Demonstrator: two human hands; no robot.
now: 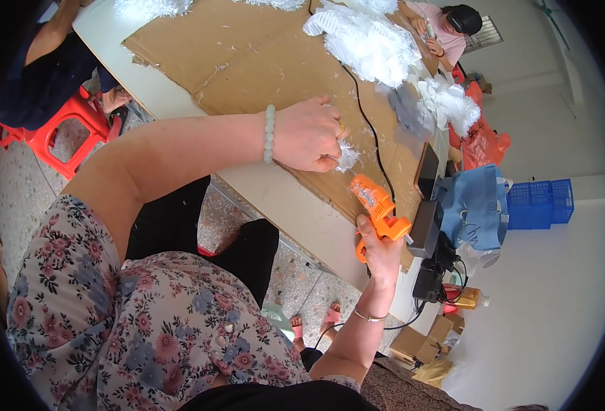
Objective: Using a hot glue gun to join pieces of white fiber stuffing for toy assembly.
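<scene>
Right hand (382, 257): grip closed around the handle of an orange glue gun (379, 205), held over the surface (268, 195) close to its near right corner, nozzle directed toward the left hand (309, 133). Left hand: fingers curled, just beside a small white tuft (347, 157); cannot tell whether this grip pinches it. Tuft located over a brown cardboard sheet (261, 65), in from the near edge. Black cord (368, 120) crosses the cardboard beyond the tuft. White fluffy pile (371, 44) lies toward the far edge. Dark box (426, 229) stands along the right edge, near the glue gun.
</scene>
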